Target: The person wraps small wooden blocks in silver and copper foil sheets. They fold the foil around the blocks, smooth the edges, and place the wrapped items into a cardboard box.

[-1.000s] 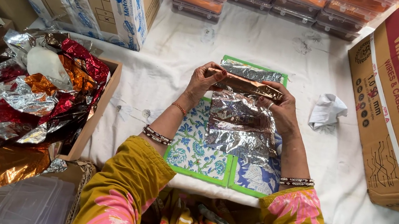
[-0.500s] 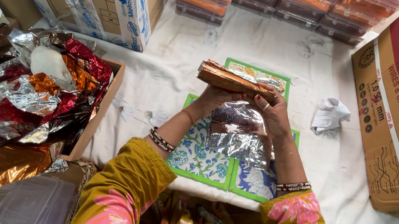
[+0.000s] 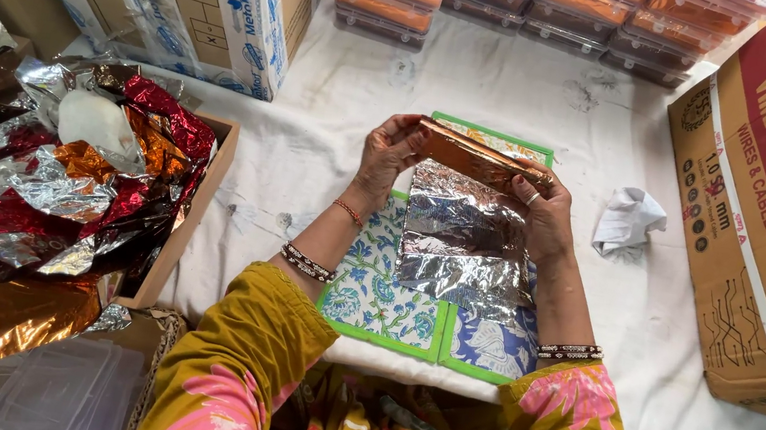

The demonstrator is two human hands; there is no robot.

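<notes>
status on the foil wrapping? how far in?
Done so far: the slab is lifted off the mat, and the foil sheet hangs from it, silver side up. In hand: the left hand and right hand each have a grip on one end of the slab. Left: the long tail of foil below is loose, so the wrap looks early to midway.

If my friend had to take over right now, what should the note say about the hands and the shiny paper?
Left hand and right hand: each grips one end of the folded copper foil edge, lifted off the mat.
The silver foil sheet hangs down from it onto the patterned green-edged mat.
Done: top edge looks folded over.
Left: the rest of the sheet is unfolded.
A box of loose foil sits on the left.
</notes>
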